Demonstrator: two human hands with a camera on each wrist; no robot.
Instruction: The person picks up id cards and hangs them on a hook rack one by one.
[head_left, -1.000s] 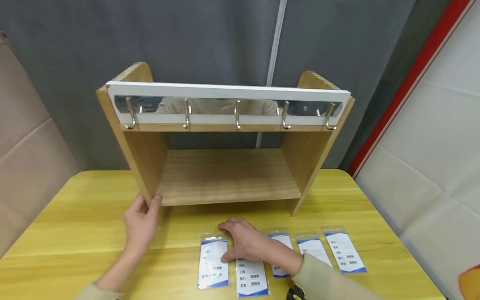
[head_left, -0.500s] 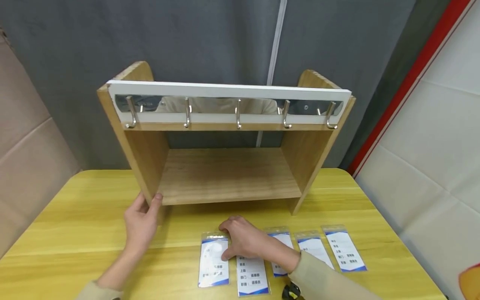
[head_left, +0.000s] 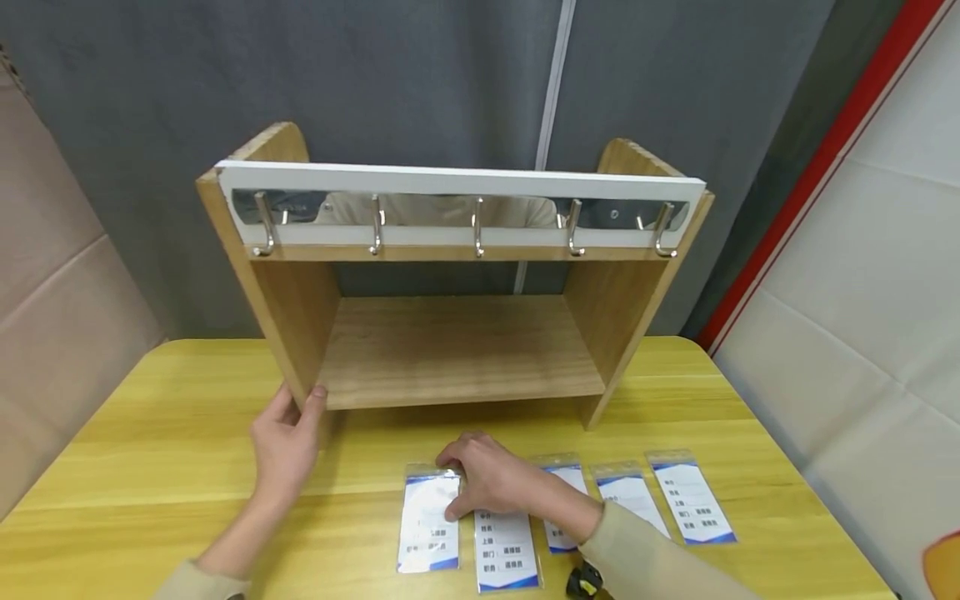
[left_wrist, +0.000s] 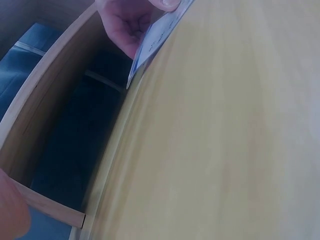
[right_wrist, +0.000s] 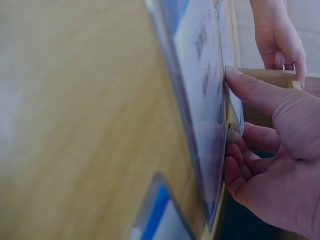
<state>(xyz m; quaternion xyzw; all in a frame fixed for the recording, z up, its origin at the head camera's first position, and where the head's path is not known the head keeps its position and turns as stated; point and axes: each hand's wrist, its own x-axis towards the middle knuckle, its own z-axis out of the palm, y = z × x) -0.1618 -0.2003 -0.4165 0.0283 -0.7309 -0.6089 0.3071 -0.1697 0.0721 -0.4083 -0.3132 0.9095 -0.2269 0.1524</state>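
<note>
At the left front of a wooden shelf rack [head_left: 465, 350], my left hand [head_left: 285, 450] grips the lower edge of its side panel, thumb on the inner side. My right hand [head_left: 495, 479] is over a row of ID badges in clear sleeves. Its thumb and finger pinch the upper right part of the leftmost badge [head_left: 427, 533], which lies flat or nearly so on the table. Beneath the palm, the second badge [head_left: 506, 554] is partly covered. In the right wrist view, the thumb presses on the held badge [right_wrist: 235, 107] and a fingertip meets its end.
A white rail with a mirrored strip [head_left: 435, 212] and several metal hooks [head_left: 477, 229] runs across the rack's upper front. More badges [head_left: 692, 504] lie to the right on the yellow wood table [head_left: 135, 467]. Behind is a grey curtain [head_left: 420, 83]; a white wall [head_left: 840, 292] stands right.
Both hands stay in nearly the same places. The leftmost badge has shifted very slightly, and the glare on it has changed.
</note>
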